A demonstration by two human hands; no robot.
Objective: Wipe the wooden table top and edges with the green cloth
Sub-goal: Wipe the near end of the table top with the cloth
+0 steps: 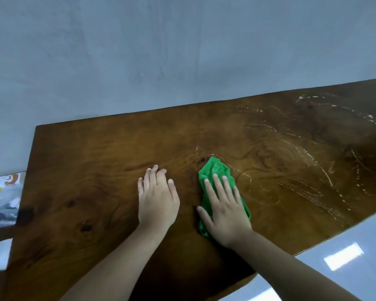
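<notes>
Under the R hand (225, 210), fingers spread flat w/ no grip closed, lay the crumpled green cloth (217, 170), pressed to the brown wooden worktop (96, 170). L hand (157, 196) rested open just beside, prob. bracing. Whitish streaks (313, 148) beyond the cloth looked unwiped.

The wooden table top (96, 170) is dark brown with swirling grain and a faint sheen (pale wet streaks mark its right end). The green cloth (215, 170) looks soft, crumpled fabric. The floor (345, 246) is glossy, reflecting light.
</notes>
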